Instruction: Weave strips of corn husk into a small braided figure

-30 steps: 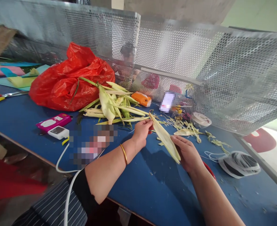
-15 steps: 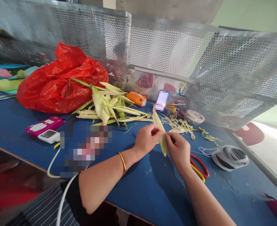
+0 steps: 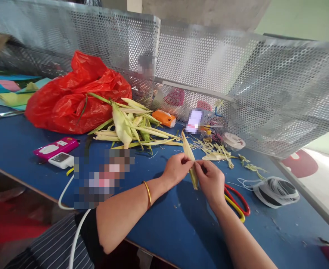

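A pale corn husk (image 3: 188,147) is pinched at its middle between my two hands, its pointed tip toward the far side of the table and its lower end toward me. My left hand (image 3: 178,168) has thumb and fingers closed on the husk from the left. From the right, my right hand (image 3: 211,180) grips it the same way, fingertips nearly touching the left ones. Beyond the left hand lies a heap of corn husks (image 3: 122,123). Scissors with red and yellow handles (image 3: 238,203) lie beside my right wrist, partly hidden.
A red plastic bag (image 3: 74,97) sits behind the heap. An orange tissue pack (image 3: 164,118), a lit phone (image 3: 194,121) and husk scraps (image 3: 220,151) lie further back. A spool of white cord (image 3: 276,191) is at right, a magenta device (image 3: 56,146) at left. A perforated metal screen (image 3: 198,56) borders the table.
The fingertips of both hands have come closer together on the husk, and its lower end has shifted slightly. The whole view has drifted a little; the other things keep their places.
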The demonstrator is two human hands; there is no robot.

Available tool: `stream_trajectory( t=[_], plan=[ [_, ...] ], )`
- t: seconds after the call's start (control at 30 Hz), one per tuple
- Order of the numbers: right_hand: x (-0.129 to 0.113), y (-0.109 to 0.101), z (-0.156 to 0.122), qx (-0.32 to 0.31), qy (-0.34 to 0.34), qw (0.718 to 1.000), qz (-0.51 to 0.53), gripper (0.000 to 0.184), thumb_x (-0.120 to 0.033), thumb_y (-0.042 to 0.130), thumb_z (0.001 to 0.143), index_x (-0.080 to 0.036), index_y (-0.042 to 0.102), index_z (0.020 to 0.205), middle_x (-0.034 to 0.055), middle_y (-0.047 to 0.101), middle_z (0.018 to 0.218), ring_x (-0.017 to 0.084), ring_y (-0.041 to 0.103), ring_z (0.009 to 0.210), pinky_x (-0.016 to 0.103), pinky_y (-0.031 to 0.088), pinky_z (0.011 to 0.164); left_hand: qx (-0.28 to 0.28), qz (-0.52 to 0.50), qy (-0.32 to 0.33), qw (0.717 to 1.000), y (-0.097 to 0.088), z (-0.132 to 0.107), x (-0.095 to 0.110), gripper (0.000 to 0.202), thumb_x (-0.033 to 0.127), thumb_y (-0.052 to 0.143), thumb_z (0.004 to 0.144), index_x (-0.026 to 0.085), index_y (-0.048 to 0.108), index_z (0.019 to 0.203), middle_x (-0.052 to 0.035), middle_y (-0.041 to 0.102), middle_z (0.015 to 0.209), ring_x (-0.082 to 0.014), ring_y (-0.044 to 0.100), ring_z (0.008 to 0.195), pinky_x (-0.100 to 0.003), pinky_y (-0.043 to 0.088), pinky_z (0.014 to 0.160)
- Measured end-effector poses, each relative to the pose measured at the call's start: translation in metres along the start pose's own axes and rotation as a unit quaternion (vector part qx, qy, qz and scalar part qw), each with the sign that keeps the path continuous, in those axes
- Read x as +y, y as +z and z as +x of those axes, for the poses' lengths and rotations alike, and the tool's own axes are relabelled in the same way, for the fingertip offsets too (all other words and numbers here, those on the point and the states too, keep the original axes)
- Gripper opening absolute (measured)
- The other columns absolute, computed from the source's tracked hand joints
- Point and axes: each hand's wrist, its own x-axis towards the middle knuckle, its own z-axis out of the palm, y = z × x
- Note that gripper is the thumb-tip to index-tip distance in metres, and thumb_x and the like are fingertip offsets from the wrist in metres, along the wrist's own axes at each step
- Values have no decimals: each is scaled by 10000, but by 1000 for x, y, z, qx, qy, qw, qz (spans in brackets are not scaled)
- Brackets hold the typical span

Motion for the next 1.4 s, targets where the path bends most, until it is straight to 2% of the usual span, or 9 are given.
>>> stream_trajectory(
  t=[0.13,0.37,0.57,0.73,0.8,0.9,1.07,1.27,1.4],
  plan=[
    [-2,1,-1,-8,-35,999,-21,270,-372,523,845,-206,703,731,31,688,734,173,600,687,267,403,636,2,-11,-40,999,0,0,0,70,174,576,726,169,590,658,7,612,626,-119,587,595,-209,431,549],
    [8,1,4,10,144,983,116,259,-415,598,752,-178,692,704,-31,563,548,138,474,528,256,376,526,-26,-106,-104,989,-2,-2,13,96,119,545,739,157,581,658,-9,629,650,-117,609,622,-207,454,562],
    [12,3,7,31,180,967,180,230,-397,636,705,-174,693,717,-36,562,558,134,488,531,256,412,534,-25,-154,-117,981,-3,-2,16,104,110,547,750,151,572,658,-29,628,658,-127,623,639,-216,474,570],
    [17,3,9,83,206,952,213,246,-412,639,714,-171,678,747,-22,584,578,144,527,536,267,440,540,-16,-178,-106,978,-3,-2,15,50,157,581,753,145,583,704,-47,655,723,-140,647,671,-227,484,592],
    [17,4,8,86,201,951,217,253,-421,621,736,-173,663,753,-20,581,581,148,534,543,271,445,547,-25,-181,-106,977,-3,-3,14,40,183,587,753,147,599,739,-47,670,750,-149,660,692,-232,489,608],
    [12,7,5,47,163,968,184,267,-435,629,740,-175,650,796,7,634,655,169,573,602,283,461,585,-41,-149,-82,985,-2,-3,10,50,194,589,732,161,619,756,-29,680,756,-164,672,739,-232,493,625],
    [5,9,3,5,115,985,129,518,-491,633,749,-151,616,1138,102,719,959,233,651,806,316,485,686,-37,-18,3,999,0,-2,0,44,173,611,682,161,647,704,-23,687,732,-170,650,730,-248,506,656],
    [6,2,1,-37,66,997,14,316,-382,486,858,-207,734,946,17,699,699,188,597,661,266,405,627,-74,-7,5,997,0,-5,2,123,257,631,732,162,690,783,-37,711,781,-172,668,745,-220,500,607],
    [2,3,-3,-33,7,997,-71,323,-380,464,883,-227,734,975,38,713,735,188,599,658,259,362,602,-50,-30,-41,998,1,-5,2,231,366,606,794,155,692,760,-61,703,727,-184,672,662,-239,495,544]
  ],
)
